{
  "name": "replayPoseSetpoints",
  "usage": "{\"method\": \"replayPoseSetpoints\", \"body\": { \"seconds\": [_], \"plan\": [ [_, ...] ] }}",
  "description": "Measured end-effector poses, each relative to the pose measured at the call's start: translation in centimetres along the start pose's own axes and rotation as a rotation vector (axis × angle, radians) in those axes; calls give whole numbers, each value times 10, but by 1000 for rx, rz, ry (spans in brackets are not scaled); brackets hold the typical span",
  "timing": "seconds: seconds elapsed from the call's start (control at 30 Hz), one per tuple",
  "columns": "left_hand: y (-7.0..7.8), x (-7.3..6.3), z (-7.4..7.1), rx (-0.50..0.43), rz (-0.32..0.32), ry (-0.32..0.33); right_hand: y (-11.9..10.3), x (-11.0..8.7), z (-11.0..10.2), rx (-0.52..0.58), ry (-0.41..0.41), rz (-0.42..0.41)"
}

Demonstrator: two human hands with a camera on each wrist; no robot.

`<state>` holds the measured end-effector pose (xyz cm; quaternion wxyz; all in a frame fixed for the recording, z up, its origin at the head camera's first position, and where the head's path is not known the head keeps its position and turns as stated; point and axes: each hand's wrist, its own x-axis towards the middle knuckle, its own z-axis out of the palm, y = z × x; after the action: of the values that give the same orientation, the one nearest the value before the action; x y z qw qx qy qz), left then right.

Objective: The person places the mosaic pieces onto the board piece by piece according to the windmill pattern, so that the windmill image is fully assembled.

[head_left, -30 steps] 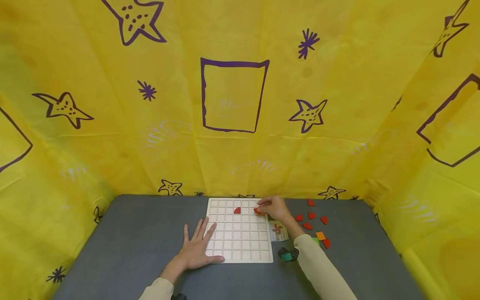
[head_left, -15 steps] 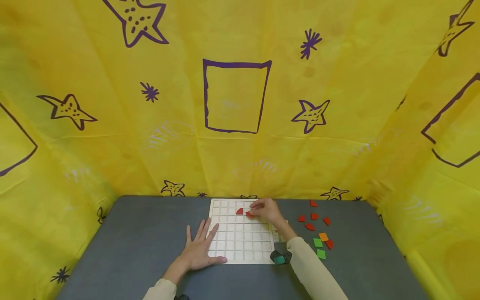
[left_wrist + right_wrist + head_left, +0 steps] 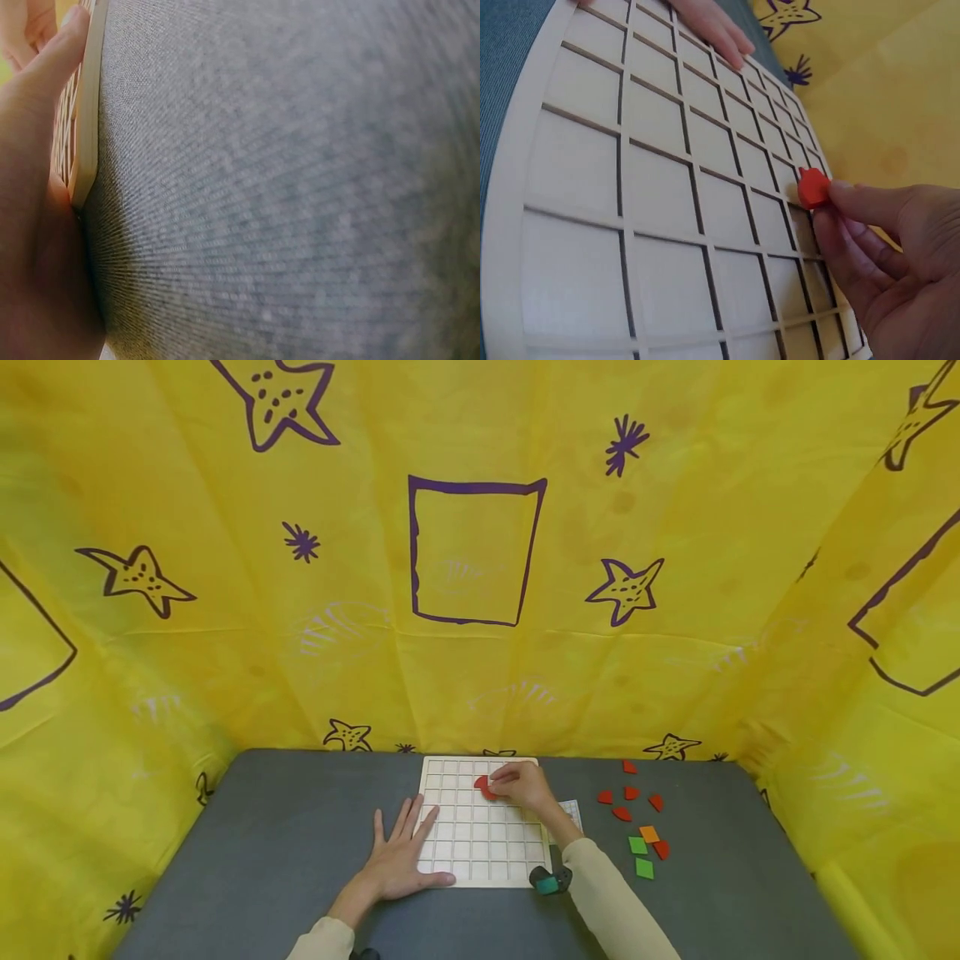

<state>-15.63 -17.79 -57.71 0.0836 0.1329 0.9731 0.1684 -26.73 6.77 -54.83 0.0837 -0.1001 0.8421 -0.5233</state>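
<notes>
A pale wooden grid board (image 3: 459, 852) lies on the dark table. With fingers spread, my left hand (image 3: 396, 865) rests across its left edge and near corner; the left wrist view shows the thumb along the board's rim (image 3: 90, 112). Between thumb and fingertips, my right hand (image 3: 527, 787) pinches a red quarter-round tile (image 3: 488, 792) over the upper middle cells. Right beside it, another red quarter-round tile (image 3: 479, 782) sits in a cell. In the right wrist view the pinched red tile (image 3: 814, 187) overlaps the other, so whether it touches the board is unclear.
Several loose red tiles (image 3: 622, 813) lie right of the board, with two green squares (image 3: 644, 868) and an orange square (image 3: 648, 834). A printed card (image 3: 573, 814) is partly hidden under my right forearm. A yellow patterned curtain (image 3: 480, 693) stands behind the table.
My right hand has carried the pinched red tile leftward across the board, from near its right edge to beside the other red tile. The left hand stays on the board's edge.
</notes>
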Motion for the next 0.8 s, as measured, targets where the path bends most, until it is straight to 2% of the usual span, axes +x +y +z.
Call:
{"method": "replayPoseSetpoints", "body": {
  "seconds": [0.27, 0.4, 0.63, 0.8],
  "plan": [
    [0, 0, 0, -7, 16, -4, 0, -2, 9, 93, -6, -41],
    [0, 0, 1, 11, 8, 5, -1, -4, 10, 56, 6, -100],
    [0, -1, 0, -3, 19, 17, -1, -2, 17, -28, 39, -21],
    [2, -2, -2, -12, 15, 10, -2, -3, 20, -74, 76, -27]
  ]
}}
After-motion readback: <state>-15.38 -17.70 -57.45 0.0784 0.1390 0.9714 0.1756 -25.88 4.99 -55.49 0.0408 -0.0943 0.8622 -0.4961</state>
